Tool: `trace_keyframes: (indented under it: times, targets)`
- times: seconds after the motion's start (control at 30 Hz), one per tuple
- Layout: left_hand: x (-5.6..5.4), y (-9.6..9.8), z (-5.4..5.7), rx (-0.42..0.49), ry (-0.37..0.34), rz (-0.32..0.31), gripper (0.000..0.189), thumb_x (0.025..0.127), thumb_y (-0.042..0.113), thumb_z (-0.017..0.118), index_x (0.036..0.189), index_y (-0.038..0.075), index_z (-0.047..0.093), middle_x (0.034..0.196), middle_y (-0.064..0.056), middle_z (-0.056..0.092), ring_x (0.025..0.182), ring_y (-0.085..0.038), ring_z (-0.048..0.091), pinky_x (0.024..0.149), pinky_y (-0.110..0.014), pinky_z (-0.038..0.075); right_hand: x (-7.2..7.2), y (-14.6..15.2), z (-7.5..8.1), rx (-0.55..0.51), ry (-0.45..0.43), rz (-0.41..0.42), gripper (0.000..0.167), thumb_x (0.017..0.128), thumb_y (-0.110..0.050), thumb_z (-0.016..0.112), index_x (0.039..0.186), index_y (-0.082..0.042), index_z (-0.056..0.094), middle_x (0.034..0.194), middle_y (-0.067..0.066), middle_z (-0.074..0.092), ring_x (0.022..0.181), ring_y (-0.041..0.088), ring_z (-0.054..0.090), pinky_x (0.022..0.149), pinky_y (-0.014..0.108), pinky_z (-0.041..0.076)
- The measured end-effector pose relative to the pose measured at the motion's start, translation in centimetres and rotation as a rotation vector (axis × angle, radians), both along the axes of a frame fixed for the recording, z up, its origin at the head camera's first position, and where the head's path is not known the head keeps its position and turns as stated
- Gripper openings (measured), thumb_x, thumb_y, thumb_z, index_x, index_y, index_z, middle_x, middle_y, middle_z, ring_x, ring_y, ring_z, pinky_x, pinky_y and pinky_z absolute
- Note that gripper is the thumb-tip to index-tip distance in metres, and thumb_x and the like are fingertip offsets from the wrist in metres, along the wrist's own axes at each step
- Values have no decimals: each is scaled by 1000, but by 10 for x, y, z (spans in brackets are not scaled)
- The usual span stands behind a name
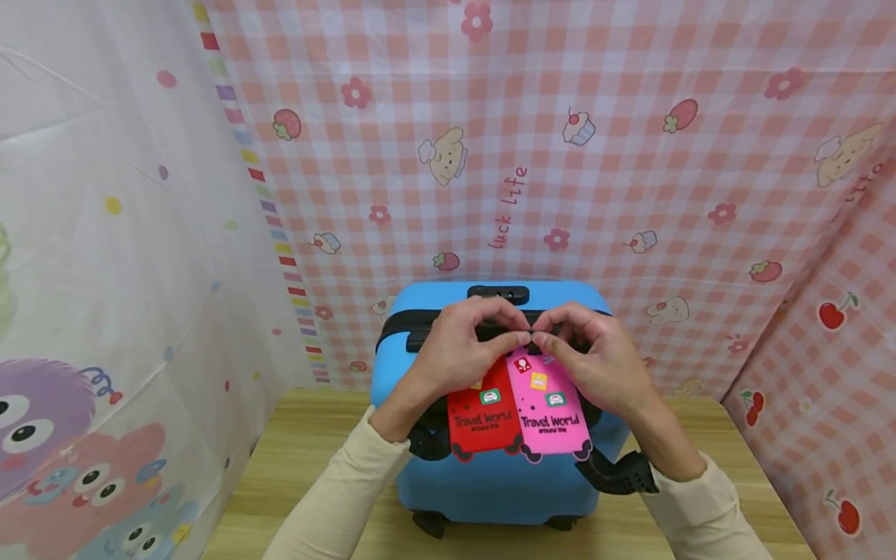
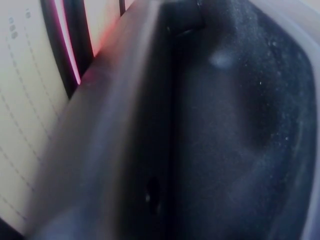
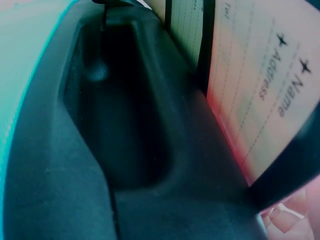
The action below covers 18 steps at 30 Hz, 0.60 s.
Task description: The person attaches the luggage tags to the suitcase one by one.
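Observation:
A red luggage tag (image 1: 483, 424) and a pink luggage tag (image 1: 553, 424) hang side by side in front of a blue suitcase (image 1: 497, 494). Above them my left hand (image 1: 458, 342) and right hand (image 1: 605, 358) meet, thumbs and forefingers pinching a small dark strap at the tags' top; fingertips hide most of it. In the right wrist view, a tag's white back (image 3: 255, 95) shows printed "Name" and "Address" lines beside the suitcase's black recessed handle (image 3: 125, 125). The left wrist view holds a blurred black surface (image 2: 220, 125) and a lined tag back (image 2: 22, 110).
The suitcase stands on a wood-grain table (image 1: 308, 467), with a black band (image 1: 413, 320) across its top and a black lock (image 1: 498, 294) behind. Black curved parts (image 1: 619, 474) jut out near the wrists. Checked cloth (image 1: 490, 101) hangs close behind.

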<state>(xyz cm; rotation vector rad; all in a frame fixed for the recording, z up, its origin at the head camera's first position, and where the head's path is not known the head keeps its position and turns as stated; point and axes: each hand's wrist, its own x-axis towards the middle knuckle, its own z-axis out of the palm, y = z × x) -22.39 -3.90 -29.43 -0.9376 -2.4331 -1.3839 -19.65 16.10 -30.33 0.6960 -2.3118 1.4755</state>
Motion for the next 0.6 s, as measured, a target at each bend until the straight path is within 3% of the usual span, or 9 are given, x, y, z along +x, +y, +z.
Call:
trace_keyframes:
  times: [0.6]
  targets:
    - [0,-2,-1,45,16,-21,7,92,19,72,99,18,75,93,7,69,96,-7,57,82,-28,52,1,0,1,-10,-11,-11,7,95,-8,65,101,-6,69,78,8,62,61,18,56,52,26,48]
